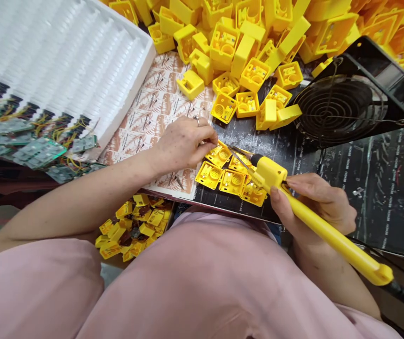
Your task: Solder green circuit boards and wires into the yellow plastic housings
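In the head view my right hand is wrapped round a yellow soldering iron with a black cable. Its thin metal tip points left over a small group of open yellow plastic cases on the bench. Each case has a round perforated grille and small metal parts inside. My left hand, with a ring on one finger, rests by the upper left case. Its thumb and fingertips are pinched together at that case's edge, near the iron's tip. Whatever lies between those fingertips is hidden.
A large heap of yellow cases covers the back. At right stands a black fan with a wire guard. A white foam tray at left holds wired green circuit boards. More yellow pieces lie below the bench edge.
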Motion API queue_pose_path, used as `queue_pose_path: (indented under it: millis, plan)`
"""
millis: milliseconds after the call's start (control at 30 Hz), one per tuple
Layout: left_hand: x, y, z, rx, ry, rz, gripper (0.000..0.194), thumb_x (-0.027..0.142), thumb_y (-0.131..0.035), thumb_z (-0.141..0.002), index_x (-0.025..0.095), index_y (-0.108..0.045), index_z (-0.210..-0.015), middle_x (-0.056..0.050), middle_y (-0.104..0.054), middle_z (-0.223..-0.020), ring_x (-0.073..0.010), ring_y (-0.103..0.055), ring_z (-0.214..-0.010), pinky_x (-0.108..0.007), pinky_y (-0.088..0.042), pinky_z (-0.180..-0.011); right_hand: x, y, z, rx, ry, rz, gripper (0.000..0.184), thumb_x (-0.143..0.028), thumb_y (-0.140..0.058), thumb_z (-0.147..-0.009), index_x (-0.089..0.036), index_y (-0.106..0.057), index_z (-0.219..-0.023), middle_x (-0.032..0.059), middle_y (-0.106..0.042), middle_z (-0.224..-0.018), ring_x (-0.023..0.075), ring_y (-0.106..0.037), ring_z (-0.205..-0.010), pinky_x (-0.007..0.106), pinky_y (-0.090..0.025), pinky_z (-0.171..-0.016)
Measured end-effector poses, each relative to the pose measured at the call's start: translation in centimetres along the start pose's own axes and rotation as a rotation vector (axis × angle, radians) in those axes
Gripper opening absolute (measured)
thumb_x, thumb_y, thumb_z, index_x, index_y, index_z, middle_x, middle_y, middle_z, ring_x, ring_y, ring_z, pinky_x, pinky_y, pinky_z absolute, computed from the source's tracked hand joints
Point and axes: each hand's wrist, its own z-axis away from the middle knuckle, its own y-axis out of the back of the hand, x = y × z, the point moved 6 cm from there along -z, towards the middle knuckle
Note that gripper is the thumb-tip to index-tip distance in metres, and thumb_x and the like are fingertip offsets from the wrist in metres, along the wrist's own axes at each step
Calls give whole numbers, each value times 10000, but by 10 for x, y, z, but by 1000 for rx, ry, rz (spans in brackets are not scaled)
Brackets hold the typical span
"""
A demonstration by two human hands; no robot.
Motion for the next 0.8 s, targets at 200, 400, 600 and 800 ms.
queue_pose_path:
  millis: [200,400,600,800]
  plan:
    - [-1,4,3,-111,12,23,204,268,-587,-898,200,-778,-917,-42,-785,-1038,-212,-737,-921,-341,-524,-938,-5,1,-2,-103,-22,-19,431,-139,-855,-893,-201,-725,-1300,42,-811,-918,182,-734,-615,270,-573,-477]
    - [1,5,2,-187,62,-14,161,229,-585,-869,201,-744,-863,-32,-767,-917,-209,-714,-855,-317,-510,-844,-17,-9,-10,-187,87,-48,295,-161,-926,-859,-203,-663,-986,19,-779,-795,152,-749,-642,221,-601,-520]
    - [-2,5,0,-199,52,-23,107,216,-607,-827,208,-712,-809,-20,-768,-871,-201,-703,-816,-312,-504,-813,-19,-13,-12,-213,133,30,216,-235,-865,-936,-239,-649,-939,-15,-775,-770,140,-732,-601,227,-544,-447]
    - [2,5,-4,-192,37,-104,109,231,-613,-814,209,-714,-780,-30,-750,-836,-222,-717,-820,-336,-540,-845,-22,-20,-17,-300,148,2,249,-245,-885,-931,-225,-638,-956,-16,-776,-816,129,-739,-668,246,-629,-611]
